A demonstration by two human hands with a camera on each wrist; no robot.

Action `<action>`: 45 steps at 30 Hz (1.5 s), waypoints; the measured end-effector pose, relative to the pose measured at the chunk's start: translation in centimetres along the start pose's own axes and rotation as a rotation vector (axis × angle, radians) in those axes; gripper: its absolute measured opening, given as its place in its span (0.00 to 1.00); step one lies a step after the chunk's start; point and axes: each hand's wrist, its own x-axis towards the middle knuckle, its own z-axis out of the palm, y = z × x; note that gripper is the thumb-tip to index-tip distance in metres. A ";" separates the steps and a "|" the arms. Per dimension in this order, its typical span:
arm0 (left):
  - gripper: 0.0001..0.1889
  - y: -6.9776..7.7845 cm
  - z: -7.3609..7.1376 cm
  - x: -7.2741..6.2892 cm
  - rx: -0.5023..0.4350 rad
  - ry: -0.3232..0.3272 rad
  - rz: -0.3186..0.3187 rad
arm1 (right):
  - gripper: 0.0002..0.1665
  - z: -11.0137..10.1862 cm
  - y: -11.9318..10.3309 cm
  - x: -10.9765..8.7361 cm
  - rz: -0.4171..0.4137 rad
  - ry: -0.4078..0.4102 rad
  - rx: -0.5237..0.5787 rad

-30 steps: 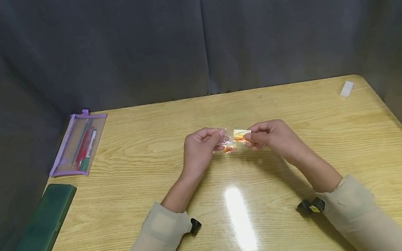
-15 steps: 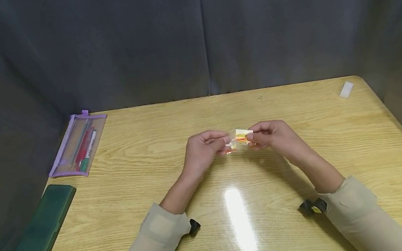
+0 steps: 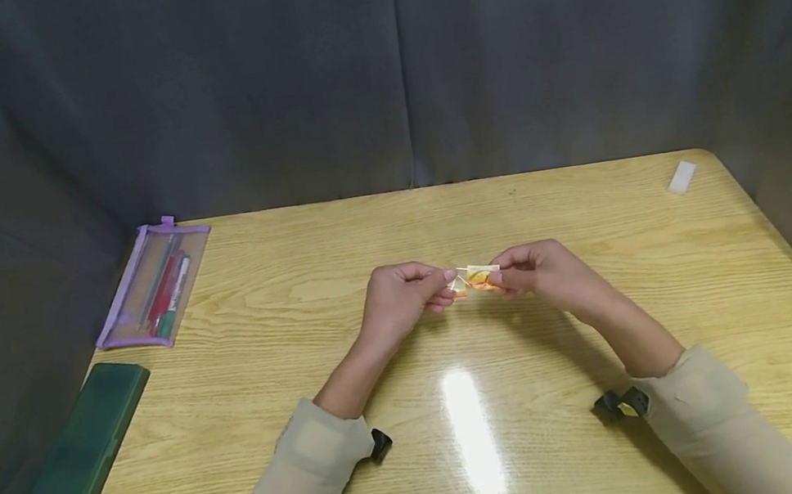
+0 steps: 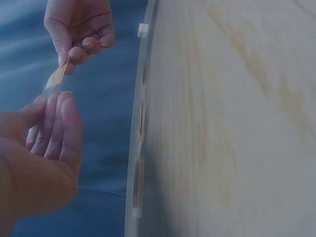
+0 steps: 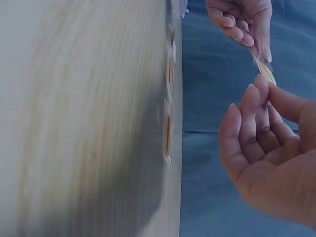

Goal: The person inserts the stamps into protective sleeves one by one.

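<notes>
Over the middle of the table, my left hand and right hand face each other, fingertips close together. My right thumb and fingers pinch a small printed piece, white, yellow and orange, like a thin paper label. My left thumb and fingers pinch a bit of clear plastic wrapper with orange print at its lower part. The two pieces overlap in the head view. In the left wrist view, the label bends slightly between the hands. Its yellow edge also shows in the right wrist view.
A purple-edged mesh pencil case with several pens lies at the back left. In front of it is a dark green box. A small white block lies at the back right of the wooden table. Dark curtains enclose it.
My left hand has shifted slightly right and the label slightly lower. The orange-printed wrapper, more visible a second ago, is now mostly behind my left fingers.
</notes>
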 end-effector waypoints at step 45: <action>0.09 -0.2 0.7 -0.8 0.105 -0.046 0.109 | 0.17 -0.4 -0.3 0.0 -0.018 -0.086 -0.037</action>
